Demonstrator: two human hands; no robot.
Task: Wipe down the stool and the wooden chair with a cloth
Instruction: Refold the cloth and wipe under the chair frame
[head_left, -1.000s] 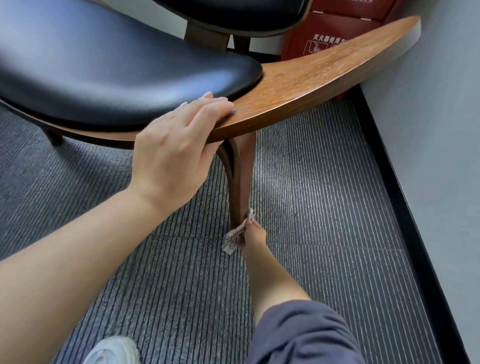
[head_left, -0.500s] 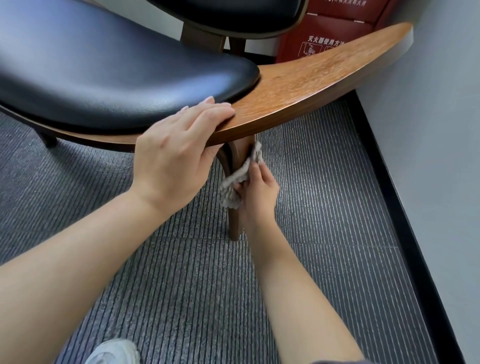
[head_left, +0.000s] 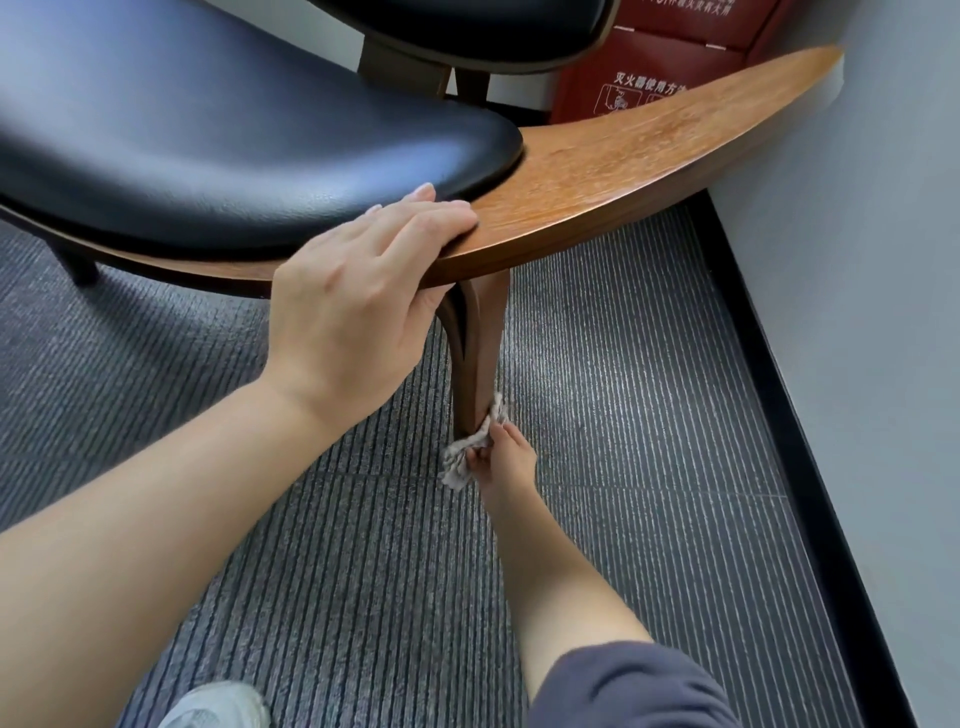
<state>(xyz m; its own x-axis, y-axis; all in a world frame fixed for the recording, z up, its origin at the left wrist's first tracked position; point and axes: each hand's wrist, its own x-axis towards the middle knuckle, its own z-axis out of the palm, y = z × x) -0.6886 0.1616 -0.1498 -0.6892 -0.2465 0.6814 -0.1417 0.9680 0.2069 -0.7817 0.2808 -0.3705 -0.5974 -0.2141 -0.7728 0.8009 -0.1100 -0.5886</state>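
1. Half a second ago the right hand (head_left: 506, 457) held the cloth (head_left: 474, 446) high on the chair leg (head_left: 480, 358), just under the wooden seat (head_left: 623, 171); now it is down at the foot of the leg, near the carpet (head_left: 623, 389).
2. The left hand (head_left: 358, 306) has stayed on the front edge of the seat, fingers lying on top beside the black cushion (head_left: 234, 150), thumb under the edge.
3. The right fingers are closed on the crumpled cloth and press it against the right side of the leg.
4. The cloth sits between the fingers and the wood; its loose end hangs below the hand, to the left.
5. The left hand clamps the seat edge.
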